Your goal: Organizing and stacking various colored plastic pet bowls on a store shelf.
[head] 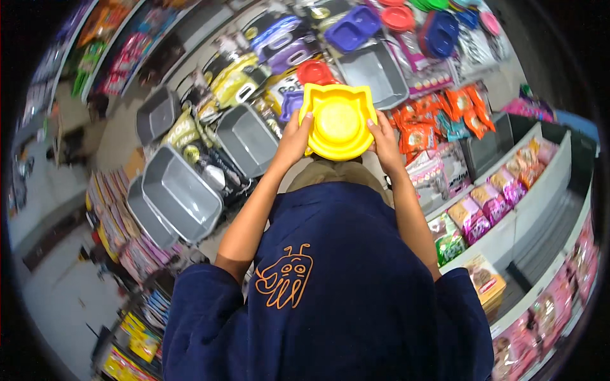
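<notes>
A yellow plastic pet bowl [338, 121] with a cat-ear rim is held up before my body, its round hollow facing me. My left hand [294, 138] grips its left edge, the thumb lying over the rim. On the opposite edge my right hand [383, 140] has hold of it in the same way. Just beyond the bowl lie a red round bowl [314, 71] and a purple bowl [291, 105], which is partly hidden. A grey plastic litter tray [374, 74] rests behind them on packed bags.
More grey trays [181, 193] stand at the left among litter bags [238, 85]. Purple double bowls [352, 28] and blue bowls [439, 34] sit at the far side. Orange pouches [419, 124] lie to the right, beside a shelf [519, 228] with pink packets [505, 185].
</notes>
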Tool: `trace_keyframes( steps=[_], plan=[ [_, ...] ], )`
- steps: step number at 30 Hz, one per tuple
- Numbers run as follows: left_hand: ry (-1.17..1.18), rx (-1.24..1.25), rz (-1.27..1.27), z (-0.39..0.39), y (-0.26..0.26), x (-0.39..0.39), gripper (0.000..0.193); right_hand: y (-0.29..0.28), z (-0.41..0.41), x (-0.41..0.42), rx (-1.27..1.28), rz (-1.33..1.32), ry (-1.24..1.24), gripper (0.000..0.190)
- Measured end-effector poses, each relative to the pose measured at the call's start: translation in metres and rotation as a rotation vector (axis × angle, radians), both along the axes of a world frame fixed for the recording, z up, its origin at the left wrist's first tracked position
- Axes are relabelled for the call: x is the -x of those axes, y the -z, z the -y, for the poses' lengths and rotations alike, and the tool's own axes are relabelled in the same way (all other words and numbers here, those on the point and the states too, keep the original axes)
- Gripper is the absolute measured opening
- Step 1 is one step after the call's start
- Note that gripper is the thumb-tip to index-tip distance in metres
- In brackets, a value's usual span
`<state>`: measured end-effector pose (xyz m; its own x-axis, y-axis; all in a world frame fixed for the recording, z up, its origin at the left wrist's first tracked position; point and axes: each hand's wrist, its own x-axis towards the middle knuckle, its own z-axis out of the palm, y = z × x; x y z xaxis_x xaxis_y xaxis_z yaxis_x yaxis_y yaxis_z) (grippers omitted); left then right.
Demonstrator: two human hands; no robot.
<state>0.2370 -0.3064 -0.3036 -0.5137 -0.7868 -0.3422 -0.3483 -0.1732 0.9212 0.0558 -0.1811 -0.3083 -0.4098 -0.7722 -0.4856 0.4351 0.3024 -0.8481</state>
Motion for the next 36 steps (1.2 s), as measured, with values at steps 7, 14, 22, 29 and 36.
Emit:
trace_keyframes(
  steps=[7, 14, 22, 29, 36],
  plan=[
    [0.375, 0.082, -0.064, -0.041, 0.005, 0.085, 0.035, -0.007, -0.096, 0.028, 0.051, 0.029, 0.411, 0.041],
    [0.637, 0.128, 0.002, -0.083, -0.017, 0.135, 0.037, -0.020, -0.164, 0.038, 0.040, 0.013, 0.618, 0.040],
    [0.840, 0.138, -0.013, -0.081, -0.011, 0.158, 0.036, -0.014, -0.180, 0.015, 0.004, -0.030, 0.768, 0.039],
    [1.076, 0.210, 0.099, -0.074, -0.033, 0.173, 0.036, -0.010, -0.174, -0.018, -0.004, -0.009, 1.000, 0.038],
    [1.398, 0.192, 0.063, -0.101, -0.037, 0.191, 0.038, -0.021, -0.188, -0.073, 0.112, 0.030, 1.352, 0.038]
  ],
)
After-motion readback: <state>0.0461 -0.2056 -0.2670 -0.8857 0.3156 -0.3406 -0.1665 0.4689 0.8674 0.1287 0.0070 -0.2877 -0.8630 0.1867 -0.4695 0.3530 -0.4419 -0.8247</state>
